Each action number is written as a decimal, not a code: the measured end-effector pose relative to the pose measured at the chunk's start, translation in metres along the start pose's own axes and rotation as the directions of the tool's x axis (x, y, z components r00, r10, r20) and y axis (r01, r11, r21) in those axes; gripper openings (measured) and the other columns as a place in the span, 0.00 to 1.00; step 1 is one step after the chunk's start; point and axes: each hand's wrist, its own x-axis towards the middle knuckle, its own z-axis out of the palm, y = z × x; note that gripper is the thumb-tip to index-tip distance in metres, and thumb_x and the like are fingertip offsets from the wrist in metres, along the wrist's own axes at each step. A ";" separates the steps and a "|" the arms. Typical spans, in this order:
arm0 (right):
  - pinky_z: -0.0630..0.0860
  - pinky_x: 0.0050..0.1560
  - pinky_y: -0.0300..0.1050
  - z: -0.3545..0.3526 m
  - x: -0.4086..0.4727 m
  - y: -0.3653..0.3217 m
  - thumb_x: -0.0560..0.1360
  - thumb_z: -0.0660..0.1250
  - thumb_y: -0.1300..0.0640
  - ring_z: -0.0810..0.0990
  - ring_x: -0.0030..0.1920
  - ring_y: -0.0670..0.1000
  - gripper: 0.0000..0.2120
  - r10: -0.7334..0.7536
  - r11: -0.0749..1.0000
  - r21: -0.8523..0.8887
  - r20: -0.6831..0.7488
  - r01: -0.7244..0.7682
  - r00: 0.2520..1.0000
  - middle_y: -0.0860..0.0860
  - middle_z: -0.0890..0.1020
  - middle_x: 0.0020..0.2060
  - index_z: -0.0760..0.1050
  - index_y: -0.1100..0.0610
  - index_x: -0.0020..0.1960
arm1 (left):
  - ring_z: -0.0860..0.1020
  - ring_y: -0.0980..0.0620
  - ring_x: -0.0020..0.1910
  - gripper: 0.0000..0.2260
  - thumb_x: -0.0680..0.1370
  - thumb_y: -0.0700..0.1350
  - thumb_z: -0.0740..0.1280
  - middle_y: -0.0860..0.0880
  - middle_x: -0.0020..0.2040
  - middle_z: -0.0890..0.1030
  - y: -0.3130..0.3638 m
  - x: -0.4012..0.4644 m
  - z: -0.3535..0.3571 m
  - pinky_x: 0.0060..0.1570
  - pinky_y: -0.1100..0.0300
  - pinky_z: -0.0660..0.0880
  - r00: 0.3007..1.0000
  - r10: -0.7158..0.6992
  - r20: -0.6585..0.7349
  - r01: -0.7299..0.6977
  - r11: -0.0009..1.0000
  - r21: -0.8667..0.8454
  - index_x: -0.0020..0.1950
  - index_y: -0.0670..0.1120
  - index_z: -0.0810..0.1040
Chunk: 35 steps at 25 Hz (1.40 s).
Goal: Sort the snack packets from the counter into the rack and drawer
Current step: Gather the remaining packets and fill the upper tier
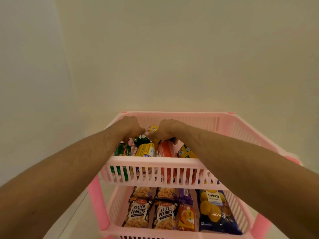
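A pink plastic rack (155, 162) stands in front of me with slotted baskets. Both my hands reach into its top basket. My left hand (130, 125) and my right hand (166, 129) meet over a small yellow and purple packet (153, 129), fingers curled down around the packets there. Under them lie a dark green packet (141, 140), a green one (122, 150), a yellow one (145, 150), an orange-red one (165, 150) and another yellow one (186, 151). The lower basket holds two salted peanuts packets (138, 213), an orange packet (186, 218) and a blue wavy chips packet (215, 211).
A plain pale wall (172, 57) rises right behind the rack, with a corner at the left. Pink posts (98, 204) hold the baskets at the corners. Pale floor (69, 221) shows at the lower left of the rack.
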 end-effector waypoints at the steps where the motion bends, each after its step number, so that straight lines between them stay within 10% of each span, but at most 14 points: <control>1: 0.81 0.52 0.52 0.000 -0.001 0.000 0.77 0.59 0.35 0.81 0.50 0.60 0.31 -0.021 0.999 0.028 0.029 0.020 0.999 0.58 0.78 0.54 0.72 0.63 0.60 | 0.79 0.48 0.30 0.15 0.77 0.54 0.67 0.46 0.37 0.77 0.001 0.000 -0.001 0.25 0.60 0.71 1.000 0.018 0.002 -0.018 1.000 -0.004 0.44 0.42 0.73; 7: 0.80 0.56 0.56 -0.004 -0.002 0.011 0.82 0.58 0.57 0.80 0.58 0.63 0.18 -0.076 0.992 0.103 0.015 0.075 0.997 0.63 0.76 0.63 0.70 0.67 0.68 | 0.79 0.46 0.48 0.19 0.74 0.46 0.70 0.44 0.57 0.76 -0.006 -0.001 -0.006 0.34 0.60 0.78 0.996 0.085 0.036 -0.085 0.996 0.005 0.63 0.41 0.73; 12: 0.77 0.54 0.48 -0.003 -0.005 0.008 0.79 0.63 0.47 0.79 0.57 0.57 0.22 -0.153 0.977 -0.158 -0.071 0.141 0.986 0.57 0.80 0.60 0.75 0.61 0.65 | 0.74 0.45 0.63 0.20 0.77 0.41 0.64 0.45 0.68 0.73 -0.007 0.005 -0.004 0.57 0.55 0.73 0.987 0.162 -0.019 -0.158 0.978 0.135 0.69 0.45 0.71; 18: 0.79 0.43 0.48 -0.012 -0.022 0.013 0.82 0.59 0.48 0.78 0.54 0.56 0.21 -0.133 0.990 -0.053 -0.004 0.132 0.991 0.56 0.75 0.66 0.70 0.55 0.72 | 0.75 0.47 0.60 0.13 0.79 0.45 0.61 0.46 0.63 0.78 -0.004 0.003 -0.003 0.57 0.55 0.71 0.967 0.249 -0.061 -0.243 0.965 0.095 0.62 0.47 0.78; 24: 0.72 0.63 0.47 -0.036 -0.061 0.023 0.81 0.58 0.58 0.75 0.64 0.57 0.17 -0.136 0.989 0.019 -0.316 0.150 0.939 0.55 0.76 0.67 0.75 0.58 0.68 | 0.77 0.44 0.55 0.11 0.74 0.40 0.63 0.46 0.58 0.80 0.010 -0.032 -0.020 0.53 0.52 0.74 0.886 0.224 -0.406 -0.250 0.968 -0.010 0.52 0.48 0.82; 30: 0.70 0.57 0.37 -0.042 -0.129 0.069 0.79 0.61 0.60 0.79 0.60 0.51 0.14 -0.053 0.923 0.280 -0.587 0.264 0.808 0.52 0.82 0.59 0.80 0.56 0.60 | 0.75 0.47 0.59 0.10 0.76 0.42 0.63 0.46 0.59 0.79 0.040 -0.099 -0.025 0.59 0.53 0.72 0.764 0.300 -0.571 -0.449 0.883 -0.136 0.53 0.48 0.81; 35: 0.63 0.67 0.39 -0.015 -0.197 0.120 0.79 0.62 0.53 0.72 0.68 0.48 0.14 0.135 0.888 0.314 -0.875 0.335 0.465 0.48 0.78 0.65 0.76 0.53 0.63 | 0.73 0.49 0.62 0.11 0.78 0.47 0.64 0.46 0.60 0.76 0.078 -0.173 0.004 0.61 0.62 0.65 0.507 0.482 -0.714 -0.697 0.717 -0.011 0.57 0.45 0.78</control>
